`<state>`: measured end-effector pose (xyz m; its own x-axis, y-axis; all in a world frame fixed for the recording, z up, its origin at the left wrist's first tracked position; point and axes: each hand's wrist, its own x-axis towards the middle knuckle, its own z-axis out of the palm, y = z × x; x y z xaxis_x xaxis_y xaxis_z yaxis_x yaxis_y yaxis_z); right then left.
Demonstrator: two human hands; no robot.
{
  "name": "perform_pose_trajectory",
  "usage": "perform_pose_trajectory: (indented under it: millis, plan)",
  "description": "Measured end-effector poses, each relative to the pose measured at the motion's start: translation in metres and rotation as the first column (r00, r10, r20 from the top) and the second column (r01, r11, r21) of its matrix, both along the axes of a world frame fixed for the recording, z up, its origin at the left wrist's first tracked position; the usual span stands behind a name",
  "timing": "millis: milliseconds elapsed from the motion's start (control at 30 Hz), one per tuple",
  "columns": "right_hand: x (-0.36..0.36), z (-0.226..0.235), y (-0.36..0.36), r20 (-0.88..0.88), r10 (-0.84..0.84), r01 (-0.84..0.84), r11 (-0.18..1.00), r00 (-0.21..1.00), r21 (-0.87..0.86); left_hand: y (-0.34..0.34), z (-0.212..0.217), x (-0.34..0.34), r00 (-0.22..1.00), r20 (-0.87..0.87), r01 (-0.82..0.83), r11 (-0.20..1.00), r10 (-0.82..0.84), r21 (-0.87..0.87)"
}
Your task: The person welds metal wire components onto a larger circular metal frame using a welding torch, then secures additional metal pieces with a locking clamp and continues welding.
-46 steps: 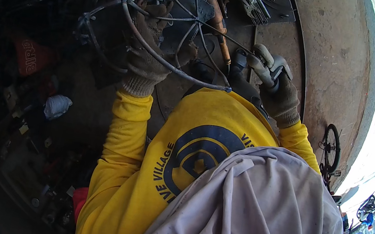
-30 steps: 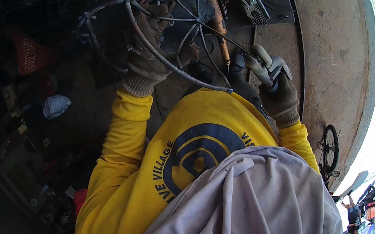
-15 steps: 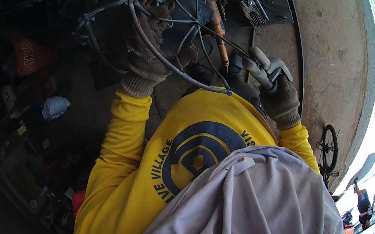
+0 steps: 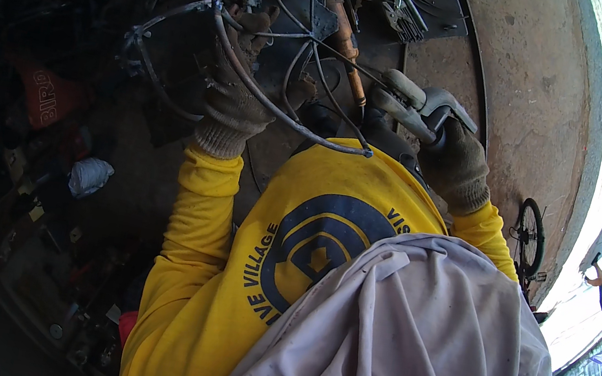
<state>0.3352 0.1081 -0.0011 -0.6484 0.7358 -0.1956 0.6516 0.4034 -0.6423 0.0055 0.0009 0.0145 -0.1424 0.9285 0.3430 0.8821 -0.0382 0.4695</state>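
L hand (image 4: 233,93), gloved, grips bent wire frame (image 4: 267,103); R hand (image 4: 456,162) is clamped round welding holder (image 4: 415,103). Risk: rod tip sits v. near the L glove, so a slip could burn it.

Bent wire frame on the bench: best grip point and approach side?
Grip the wire frame on its left curved rod, coming from the near left as the gloved left hand does. The right side is crowded by the metal tool in the right hand.

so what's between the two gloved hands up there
In the head view, thin bent metal rods and a wood-handled tool lie between the left hand and the right hand, which holds a grey clamp tool.
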Motion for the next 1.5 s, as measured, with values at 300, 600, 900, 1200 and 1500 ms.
perform_pose_trajectory:
  millis: [300, 600, 900, 1200, 1500]
  plan:
    - [-0.002, 0.002, -0.007, -0.010, -0.041, 0.041, 0.999, 0.999, -0.018, 0.002, -0.008, 0.004, 1.000, 0.019, -0.026, 0.997, 0.025, 0.071]
    - [-0.003, 0.001, -0.008, 0.088, -0.071, 0.080, 0.992, 0.994, -0.102, 0.001, -0.011, 0.005, 0.995, 0.096, -0.039, 0.998, 0.034, 0.052]
    - [-0.005, 0.011, -0.008, 0.106, -0.072, 0.086, 0.987, 0.992, -0.135, 0.000, -0.006, 0.006, 1.000, 0.028, 0.010, 1.000, -0.010, 0.003]
    - [-0.006, 0.014, -0.008, 0.069, -0.048, 0.055, 0.993, 0.996, -0.100, 0.001, 0.005, 0.009, 0.999, 0.031, -0.020, 0.999, 0.019, 0.025]
    - [-0.007, 0.009, -0.012, 0.091, -0.079, 0.091, 0.987, 0.993, -0.134, 0.004, -0.001, 0.008, 1.000, -0.004, 0.011, 1.000, -0.011, 0.021]
